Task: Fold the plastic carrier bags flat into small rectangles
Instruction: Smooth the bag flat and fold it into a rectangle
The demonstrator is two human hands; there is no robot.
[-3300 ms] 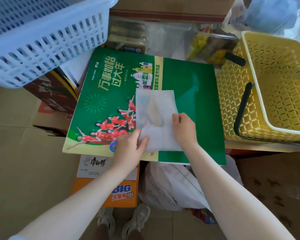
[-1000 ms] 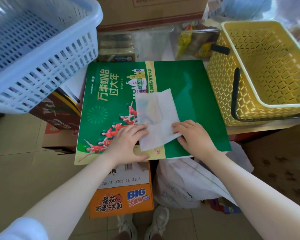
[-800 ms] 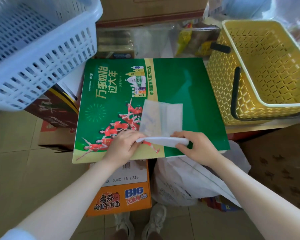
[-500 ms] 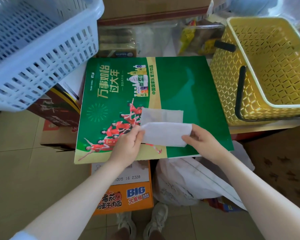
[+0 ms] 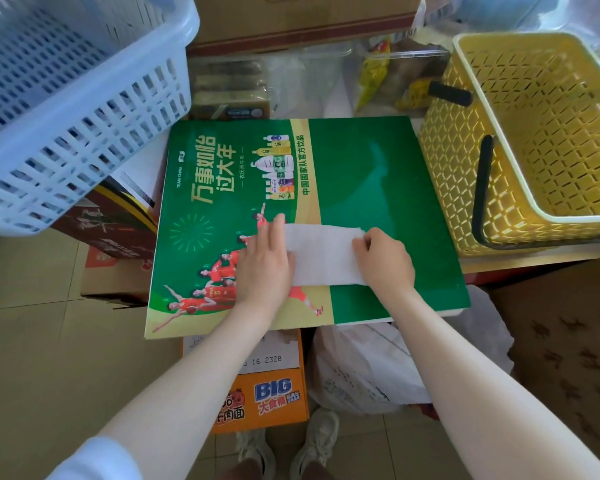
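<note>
We note the folded white bag lying near the green board's front edge. Left hand presses it, fingers straight and together; right hand fingers curled, pinching its right end.

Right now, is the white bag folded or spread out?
Folded: the white bag lies as a flat rectangle on the green board, left hand flat on it, right hand at its edge.

We see folded white carrier bag flat on green board; left hand pressing its left end, right hand pinching right end; yellow basket beside.
</note>
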